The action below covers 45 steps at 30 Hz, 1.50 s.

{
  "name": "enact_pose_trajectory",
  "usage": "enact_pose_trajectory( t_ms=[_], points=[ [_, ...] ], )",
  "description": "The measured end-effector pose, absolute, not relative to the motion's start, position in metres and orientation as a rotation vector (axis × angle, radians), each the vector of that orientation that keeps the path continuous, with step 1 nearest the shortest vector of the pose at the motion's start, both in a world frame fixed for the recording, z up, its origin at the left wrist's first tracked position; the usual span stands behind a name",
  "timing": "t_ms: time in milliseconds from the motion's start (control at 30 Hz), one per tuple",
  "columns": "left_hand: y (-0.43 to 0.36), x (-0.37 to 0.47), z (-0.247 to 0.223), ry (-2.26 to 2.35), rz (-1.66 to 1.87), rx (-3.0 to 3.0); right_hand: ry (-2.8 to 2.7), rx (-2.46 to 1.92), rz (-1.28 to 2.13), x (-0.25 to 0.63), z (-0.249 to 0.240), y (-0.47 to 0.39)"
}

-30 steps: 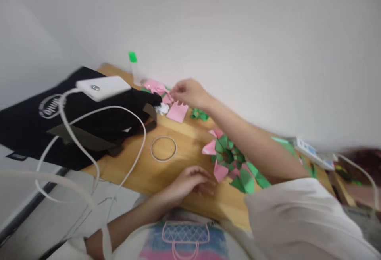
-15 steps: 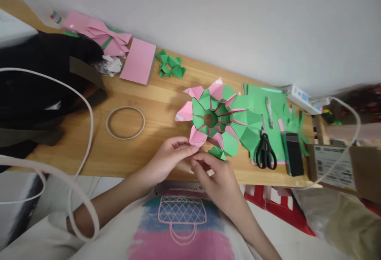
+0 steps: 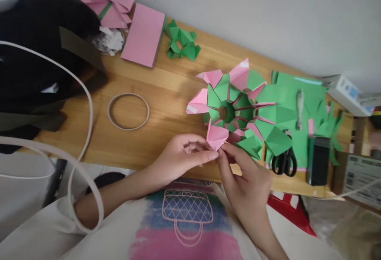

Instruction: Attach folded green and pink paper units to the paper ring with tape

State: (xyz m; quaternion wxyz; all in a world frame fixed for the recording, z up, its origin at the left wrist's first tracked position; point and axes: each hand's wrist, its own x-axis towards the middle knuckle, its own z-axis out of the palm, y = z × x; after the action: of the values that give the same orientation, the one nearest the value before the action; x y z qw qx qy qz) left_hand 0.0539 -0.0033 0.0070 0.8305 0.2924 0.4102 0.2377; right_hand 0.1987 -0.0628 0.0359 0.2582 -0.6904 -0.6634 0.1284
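A folded paper flower [image 3: 216, 90] in pink and green stands on the wooden table, its round hollow centre facing up. Pink petals ring its left side, some with whitish strips at their tips; longer green flaps spread on the right. My left hand [image 3: 186, 155] pinches the tip of the near pink petal between thumb and fingers. Thumb and forefinger of my right hand [image 3: 242, 172] close on the same tip from the right. Whatever small bit lies between the fingertips is hidden.
A roll of tape [image 3: 109, 111] lies left on the table [image 3: 166, 109]. Behind are pink paper sheets [image 3: 144, 33] and a small green folded ring [image 3: 190, 47]. At right lie black-handled scissors [image 3: 284, 162], a cutter [image 3: 300, 109], green paper [image 3: 317, 89] and a phone [image 3: 319, 160]. White cable [image 3: 89, 133] loops left.
The view has shifted closer, with the table contents spreading outward. Both hands stay at the near petal, and the pink tip between them shows more clearly.
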Motion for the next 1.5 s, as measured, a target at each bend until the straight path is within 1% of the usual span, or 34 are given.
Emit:
enact_pose_trajectory(
  t_ms=[200,400,667,1100,1233,1333,1500],
  points=[
    [-0.004,0.058,0.008,0.843,0.546,0.594,-1.775,-1.971,0.266,0.199,0.036,-0.063],
    [-0.005,0.062,0.008,0.79,0.515,0.595,-1.787,-1.969,0.213,0.198,0.035,-0.063],
    [-0.003,0.064,0.006,0.766,0.534,0.611,-1.733,-2.007,0.222,0.2,0.033,-0.067],
    [-0.002,0.063,0.007,0.785,0.531,0.647,-1.816,-2.003,0.186,0.201,0.039,-0.066],
    [-0.003,0.063,0.005,0.828,0.559,0.795,-1.888,-2.004,0.096,0.199,0.045,-0.064],
    [-0.003,0.064,0.003,0.904,0.563,0.913,-1.937,-1.979,-0.055,0.198,0.051,-0.062],
    [-0.003,0.066,0.004,0.924,0.56,0.902,-2.156,-1.942,-0.248,0.195,0.061,-0.054]
  ],
)
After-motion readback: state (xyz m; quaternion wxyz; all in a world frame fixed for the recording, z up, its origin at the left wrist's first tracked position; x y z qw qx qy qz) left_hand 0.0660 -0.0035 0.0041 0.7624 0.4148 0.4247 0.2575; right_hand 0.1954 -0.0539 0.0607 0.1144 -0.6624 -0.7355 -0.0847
